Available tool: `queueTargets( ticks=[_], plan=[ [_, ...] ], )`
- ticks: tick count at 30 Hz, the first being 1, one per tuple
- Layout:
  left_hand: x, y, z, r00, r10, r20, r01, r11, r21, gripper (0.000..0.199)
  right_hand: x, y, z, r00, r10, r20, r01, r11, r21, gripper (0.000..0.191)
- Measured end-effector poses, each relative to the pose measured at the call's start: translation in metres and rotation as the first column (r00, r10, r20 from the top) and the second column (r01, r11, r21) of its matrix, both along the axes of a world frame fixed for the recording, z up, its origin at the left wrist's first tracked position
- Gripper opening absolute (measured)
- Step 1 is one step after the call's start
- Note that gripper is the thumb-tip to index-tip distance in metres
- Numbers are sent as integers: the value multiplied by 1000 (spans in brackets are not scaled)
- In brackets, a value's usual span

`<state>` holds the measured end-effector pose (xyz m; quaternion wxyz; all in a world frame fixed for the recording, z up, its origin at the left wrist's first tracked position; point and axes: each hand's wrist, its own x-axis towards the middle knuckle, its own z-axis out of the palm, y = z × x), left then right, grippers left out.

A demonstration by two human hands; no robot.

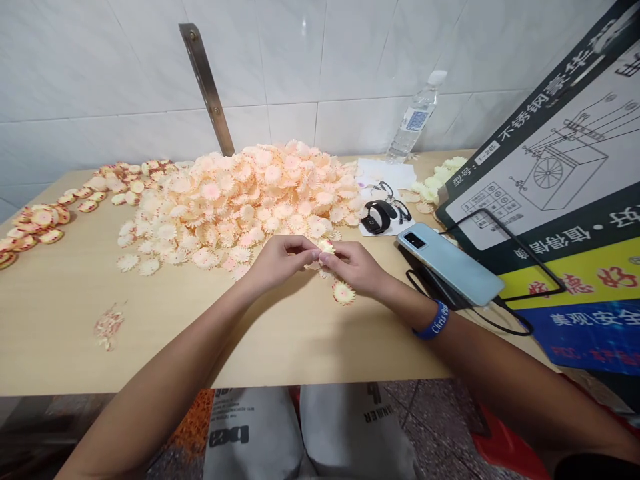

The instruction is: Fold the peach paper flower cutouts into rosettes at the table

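Note:
My left hand and my right hand meet over the table, fingertips pinched together on a small cream artificial flower layer. Its yellowish fringed edge shows above the fingers; the rest is hidden behind them. Just below my right hand lies a single cream flower layer with red-tipped petals. Behind both hands rises a large heap of pale pink and cream flower layers, its front edge close to my left hand.
Red-edged flower stacks run along the left, with small scraps nearer. At the right are a phone with a cable, a black watch, glasses, a water bottle and a large printed box. A metal bracket leans against the wall.

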<state>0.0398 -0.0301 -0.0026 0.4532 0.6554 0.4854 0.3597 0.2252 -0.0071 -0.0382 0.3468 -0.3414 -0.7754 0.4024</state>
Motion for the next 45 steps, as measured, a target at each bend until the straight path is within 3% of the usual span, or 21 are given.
queueTargets(
  ticks=[4,9,15,23,29,34,37,40,43,45],
  plan=[
    [0,1,2,997,-10,70,15,998,-59,22,1,1,0,998,47,-34,-48,998,-30,39],
    [-2,3,2,987,85,133,-65,988,-142,17,1,1,0,999,35,-40,-37,997,-62,41],
    [-10,10,0,965,112,235,-37,953,-301,20,3,2,0,998,34,-57,-37,998,-55,41],
    [-18,17,-2,929,225,293,-146,952,-268,23,1,1,3,995,57,-87,-65,994,-91,38],
    [-13,14,-1,957,136,257,-101,984,-145,23,1,1,2,996,37,-75,-43,996,-78,37],
    [-9,7,-2,998,-20,58,20,1000,-11,41,-1,1,3,993,-37,-114,24,993,-113,35],
    [-6,3,-5,995,-7,-101,26,982,186,45,-2,0,4,993,-63,-102,50,992,-118,34],
    [0,-2,-7,977,33,-211,46,931,362,36,-2,1,2,992,-94,-78,84,989,-125,34],
    [4,-4,-7,954,93,-285,50,888,458,16,-2,2,0,993,-108,-56,101,989,-110,34],
    [6,-4,-7,948,131,-290,20,884,467,18,-2,3,-1,993,-101,-52,95,990,-107,35]
  ],
)
